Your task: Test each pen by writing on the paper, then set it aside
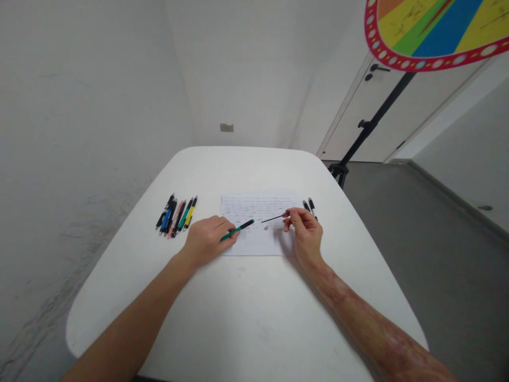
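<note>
At the left of the white worktop (258,302), a bunch of pens (175,219) is lying side by side, blue, pink, green and yellow showing among the black. Next to it, a green-and-black pen (240,228) is being held by the closed fingers of the left hand (207,237), its black end being pointed up and to the right. Beneath, a sheet of paper (258,246) is lying flat, its upper part covered with lines of writing. On the sheet, a small grey piece (266,227) is resting. A thin dark rod (273,218) is being pinched between the fingertips of the right hand (307,233), its tip being aimed toward the pen's black end. Just past that hand, two pens (312,202) are being partly hidden. Farther right, a colourful wheel (437,53) is being carried by a black stand (368,127).
</note>
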A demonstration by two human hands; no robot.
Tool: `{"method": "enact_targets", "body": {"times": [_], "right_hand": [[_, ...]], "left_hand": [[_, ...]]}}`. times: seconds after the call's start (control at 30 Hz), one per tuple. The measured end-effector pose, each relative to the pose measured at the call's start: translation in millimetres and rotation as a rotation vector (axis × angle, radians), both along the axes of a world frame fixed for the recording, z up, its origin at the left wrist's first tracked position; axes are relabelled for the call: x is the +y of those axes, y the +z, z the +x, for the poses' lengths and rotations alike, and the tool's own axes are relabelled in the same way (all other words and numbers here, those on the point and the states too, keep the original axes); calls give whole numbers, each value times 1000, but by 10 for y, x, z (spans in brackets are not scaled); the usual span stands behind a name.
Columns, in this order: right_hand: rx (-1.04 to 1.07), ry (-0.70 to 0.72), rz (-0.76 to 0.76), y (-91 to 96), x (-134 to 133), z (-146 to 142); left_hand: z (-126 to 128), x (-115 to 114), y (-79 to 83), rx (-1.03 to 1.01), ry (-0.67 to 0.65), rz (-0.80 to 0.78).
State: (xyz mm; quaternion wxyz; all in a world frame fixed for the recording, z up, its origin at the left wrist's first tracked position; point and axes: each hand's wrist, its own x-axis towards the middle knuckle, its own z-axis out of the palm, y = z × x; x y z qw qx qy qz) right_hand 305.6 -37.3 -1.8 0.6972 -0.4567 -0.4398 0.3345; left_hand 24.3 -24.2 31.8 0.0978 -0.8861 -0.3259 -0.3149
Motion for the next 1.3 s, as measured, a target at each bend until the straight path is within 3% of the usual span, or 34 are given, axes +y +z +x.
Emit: {"method": "enact_targets", "body": {"times": [0.67, 1.3], "right_hand": [[-9, -35, 2, -35, 32, 6], [-170, -29, 107, 117, -151, -111]], "left_hand": [[41, -21, -28, -73, -57, 56], [27, 26, -100, 76, -11, 71]]}}
